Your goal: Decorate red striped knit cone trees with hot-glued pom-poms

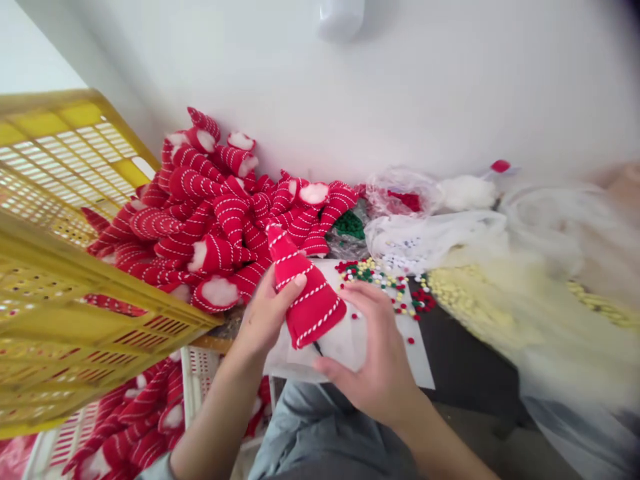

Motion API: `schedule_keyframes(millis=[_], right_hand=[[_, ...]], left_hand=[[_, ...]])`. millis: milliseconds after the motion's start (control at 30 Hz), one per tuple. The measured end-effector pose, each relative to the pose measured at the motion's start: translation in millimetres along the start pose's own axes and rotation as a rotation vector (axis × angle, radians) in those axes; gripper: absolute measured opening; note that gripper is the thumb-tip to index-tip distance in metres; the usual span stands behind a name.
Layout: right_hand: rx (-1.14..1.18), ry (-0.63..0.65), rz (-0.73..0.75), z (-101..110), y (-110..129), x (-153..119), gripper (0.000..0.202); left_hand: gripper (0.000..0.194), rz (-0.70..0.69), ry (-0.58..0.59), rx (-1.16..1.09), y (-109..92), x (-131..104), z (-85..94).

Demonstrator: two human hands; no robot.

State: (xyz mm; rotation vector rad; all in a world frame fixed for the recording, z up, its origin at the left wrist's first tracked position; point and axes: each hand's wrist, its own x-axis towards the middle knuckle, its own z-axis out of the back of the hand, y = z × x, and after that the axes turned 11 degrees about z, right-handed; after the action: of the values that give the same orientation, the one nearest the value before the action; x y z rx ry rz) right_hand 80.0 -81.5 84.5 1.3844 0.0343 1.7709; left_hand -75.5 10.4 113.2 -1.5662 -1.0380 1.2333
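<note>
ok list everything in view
striped cone: 1, red-white, centre
cone heap: many, red-white, left
lower cones: many, red-white, lower left
yellow crate: 1+, yellow, left
white crate: 1+, white, lower left
sheet: 1, white, below striped cone
small balls: many, mixed, centre right
plastic bags: several, whitish, right
fluff: 1 clump, white, rear right
red piece: 1, red, rear right
dark surface: 1, black, right
wall: 1, white, behind
fixture: 1, white, top
trousers: 1 pair, grey, bottom
left hand: 1, bare, gripping striped cone
right hand: 1, bare, beside it
</note>
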Motion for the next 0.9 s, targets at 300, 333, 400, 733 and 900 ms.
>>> schedule_keyframes(millis=[300,333,400,733,900], right_hand=[[0.643,0.008,-0.57,-25.8,-13.1,0.6,0.057],[0.837,-0.013,-0.713,-24.5,-15.1,0.5,0.056],[1.167,-0.026,-0.955,-23.8,-15.1,2.4,0.052],[0.553,0.287,-0.77,-54.0,-35.0,9.7,0.058],[-0.334,0.674,-0.404,-80.2,-52.3,-4.3,0.058]], left_hand=[[0.061,0.044,0.098,-0.054,29.0,-20.8,37.7],[0.061,0.046,0.127,-0.079,31.6,-22.7,43.6],[0.06,0.071,0.175,-0.159,39.1,-26.0,46.7],[0.058,0.069,0.049,-0.706,23.0,-26.7,36.0],[0.042,0.173,-0.134,-0.773,4.9,-18.2,77.3]])
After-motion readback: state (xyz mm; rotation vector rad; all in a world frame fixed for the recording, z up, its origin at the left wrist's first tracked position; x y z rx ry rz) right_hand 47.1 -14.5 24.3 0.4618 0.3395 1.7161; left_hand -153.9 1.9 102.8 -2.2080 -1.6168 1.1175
